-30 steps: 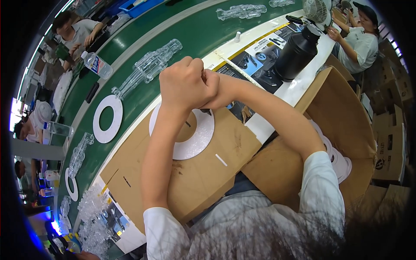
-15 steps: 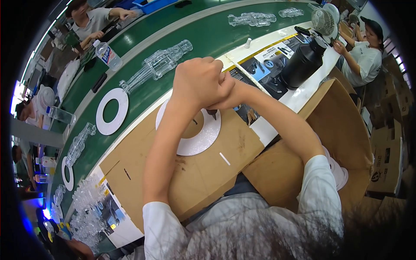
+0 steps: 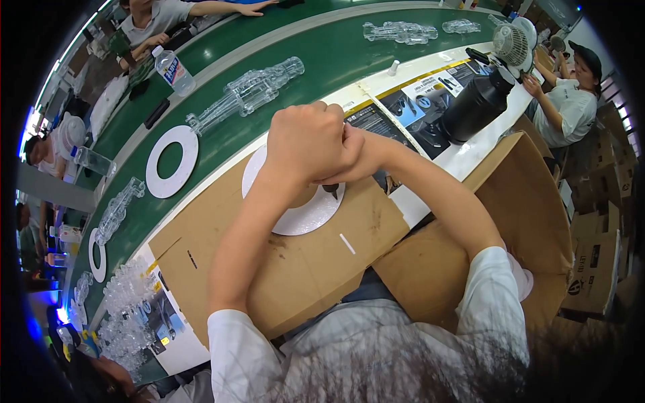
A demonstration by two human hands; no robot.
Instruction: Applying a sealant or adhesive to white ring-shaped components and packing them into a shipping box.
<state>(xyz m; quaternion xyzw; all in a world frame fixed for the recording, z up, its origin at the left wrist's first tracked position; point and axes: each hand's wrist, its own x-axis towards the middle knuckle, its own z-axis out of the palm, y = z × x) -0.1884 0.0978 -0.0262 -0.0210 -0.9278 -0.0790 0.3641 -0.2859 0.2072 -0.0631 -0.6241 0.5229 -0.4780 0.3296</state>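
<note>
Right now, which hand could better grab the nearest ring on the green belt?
Probably the left hand: it's nearer that ring than the right hand is. But both are clasped together above a dark tip, so it must let go first.

The rings (image 3: pixel 308 222) are white, the cardboard (image 3: pixel 302 275) brown.

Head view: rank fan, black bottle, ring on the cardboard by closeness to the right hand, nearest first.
From the right hand:
1. Ring: on the cardboard, just below the hands and partly hidden by them.
2. Black bottle: to the right, on the table.
3. Fan: upper right, beyond the bottle.
</note>
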